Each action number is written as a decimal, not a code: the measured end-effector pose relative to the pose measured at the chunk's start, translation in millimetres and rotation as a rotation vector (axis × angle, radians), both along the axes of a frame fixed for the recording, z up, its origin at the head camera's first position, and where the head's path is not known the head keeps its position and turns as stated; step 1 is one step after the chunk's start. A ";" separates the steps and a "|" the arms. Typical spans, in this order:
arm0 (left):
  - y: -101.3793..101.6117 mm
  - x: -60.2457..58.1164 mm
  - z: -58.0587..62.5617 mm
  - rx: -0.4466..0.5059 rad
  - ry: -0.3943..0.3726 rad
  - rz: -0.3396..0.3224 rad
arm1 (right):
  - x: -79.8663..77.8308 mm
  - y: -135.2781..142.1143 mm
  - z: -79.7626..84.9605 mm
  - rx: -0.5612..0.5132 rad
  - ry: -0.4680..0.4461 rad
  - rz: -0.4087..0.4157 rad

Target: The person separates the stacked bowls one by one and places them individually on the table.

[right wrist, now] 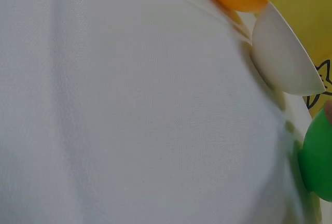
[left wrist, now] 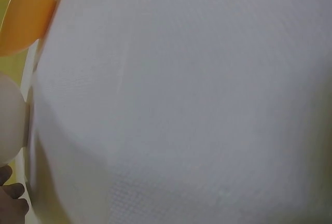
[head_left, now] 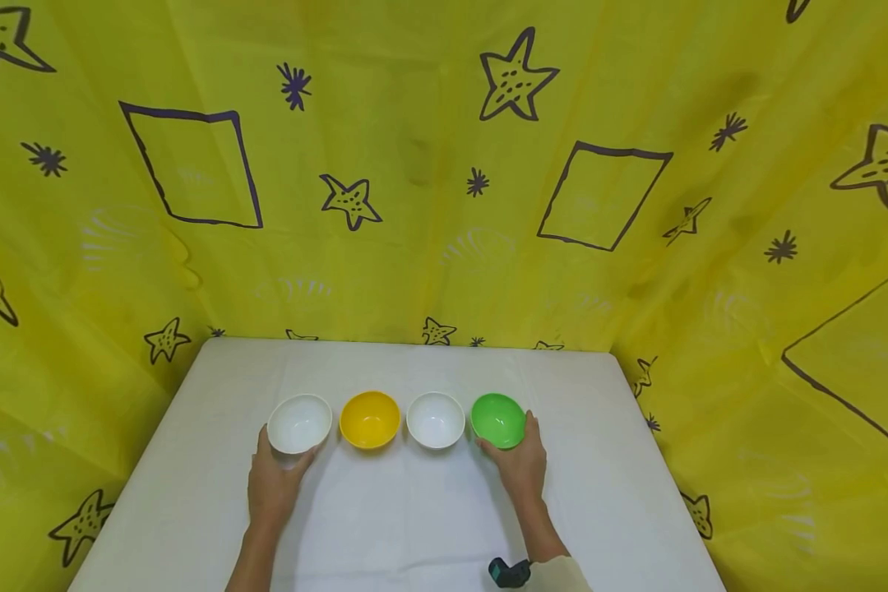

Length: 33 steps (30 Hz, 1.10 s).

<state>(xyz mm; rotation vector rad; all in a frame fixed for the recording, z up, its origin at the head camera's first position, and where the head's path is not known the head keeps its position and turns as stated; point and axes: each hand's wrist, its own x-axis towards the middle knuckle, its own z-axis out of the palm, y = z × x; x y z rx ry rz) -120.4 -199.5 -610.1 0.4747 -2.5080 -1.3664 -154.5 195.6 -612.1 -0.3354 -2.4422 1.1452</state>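
Several bowls stand in a row across the table. At the left end is a white bowl [head_left: 299, 423], also visible in the left wrist view [left wrist: 10, 123]; my left hand [head_left: 272, 492] grips it from the near side, thumb at its right and fingers at its left. My right hand [head_left: 522, 475] holds the green bowl [head_left: 498, 419] at the right end, its thumb on the near left side and fingers on the right. Between them sit a yellow bowl [head_left: 370, 420] and a second white bowl [head_left: 435, 420], which neither hand touches. The bowls' insides show nothing in them.
A white cloth covers the table [head_left: 414, 526]. Yellow curtains [head_left: 414, 271] with drawn stars and frames hang behind the table and along both sides. A small dark device [head_left: 509, 573] sits at the right wrist, beside a pale sleeve [head_left: 558, 575].
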 end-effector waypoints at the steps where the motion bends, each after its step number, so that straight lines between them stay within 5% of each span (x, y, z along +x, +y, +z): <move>1: 0.0 0.1 0.2 0.004 -0.001 -0.003 | 0.4 0.1 -0.5 -0.002 0.000 -0.001; 33: -3.5 -0.7 -0.7 0.034 -0.062 -0.050 | 4.8 -2.1 -0.5 0.036 -0.001 -0.015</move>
